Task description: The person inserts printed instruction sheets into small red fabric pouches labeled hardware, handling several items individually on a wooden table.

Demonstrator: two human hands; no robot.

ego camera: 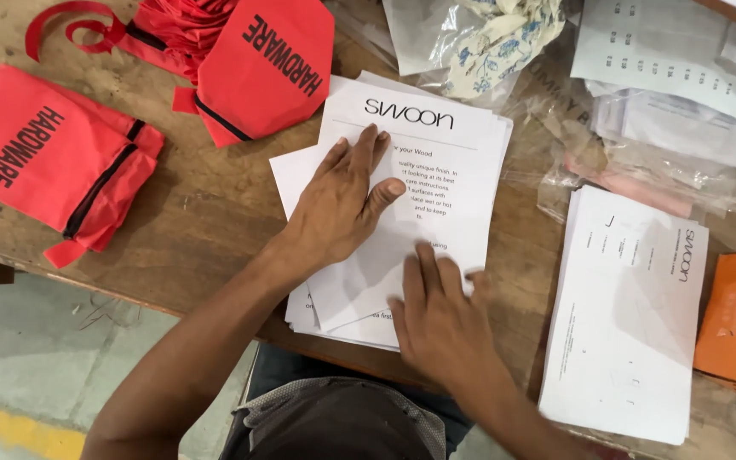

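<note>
White printed sheets [419,179] lie in a loose, fanned stack at the middle of the wooden counter [206,213], near its front edge. The left hand [338,204] presses flat on the top sheet, its grip wide with fingers spread and nothing clasped. The right hand [440,311] rests on the stack's near right corner, fingers extended and lightly curled, holding nothing. Worn brown wood runs under everything, with grey concrete floor [36,349] below. Red fabric zip pouches [53,158] lie at the far left. Another pile of white sheets [632,324] sits at the right, clear plastic bags [641,162] beyond it.
</note>
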